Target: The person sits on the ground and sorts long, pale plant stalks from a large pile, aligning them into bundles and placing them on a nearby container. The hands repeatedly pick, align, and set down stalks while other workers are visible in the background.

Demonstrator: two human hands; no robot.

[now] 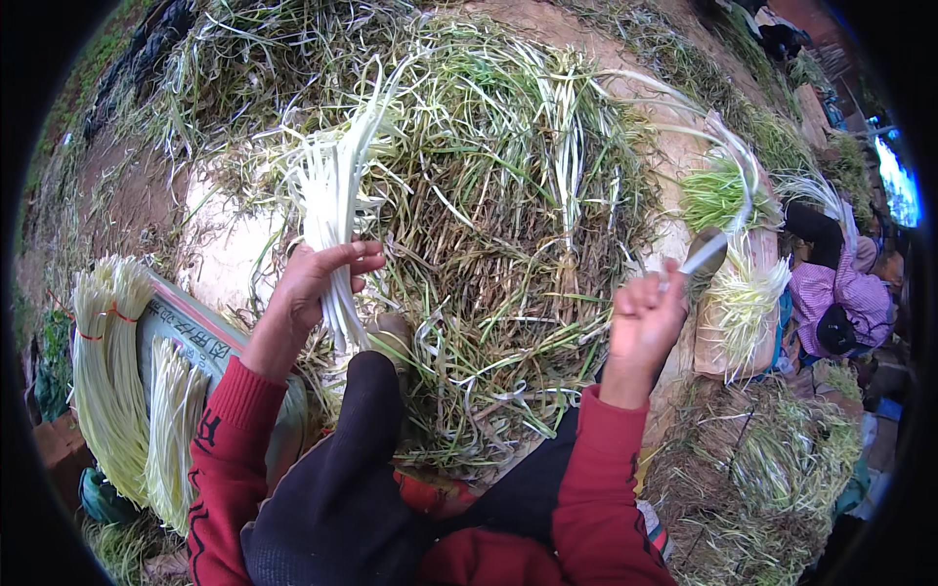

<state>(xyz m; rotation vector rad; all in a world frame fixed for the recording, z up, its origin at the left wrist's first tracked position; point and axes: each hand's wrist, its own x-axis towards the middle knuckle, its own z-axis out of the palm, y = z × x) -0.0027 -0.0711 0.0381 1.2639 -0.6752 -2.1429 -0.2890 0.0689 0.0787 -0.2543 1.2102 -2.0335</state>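
Note:
My left hand [327, 278] is closed around an upright bunch of pale white-green stalks [340, 210], left of centre, above my bent left knee. My right hand [645, 317], at the right, has its fingers curled round a long pale strand [708, 252], which runs up and right from the fingers and seems to arc back to the left. Below and between my hands lies a thick mat of loose green and dried leaves [489, 234]. Just right of my right hand are a pale cut bunch [743, 322] and a greener bunch [728, 186].
At the left, long tied bundles [107, 371] lie on and beside a pale sack [210, 342] with markings. A person in a checked pink top [860, 293] is bent over at the right. More leaf heaps [752, 488] lie at lower right and along the back.

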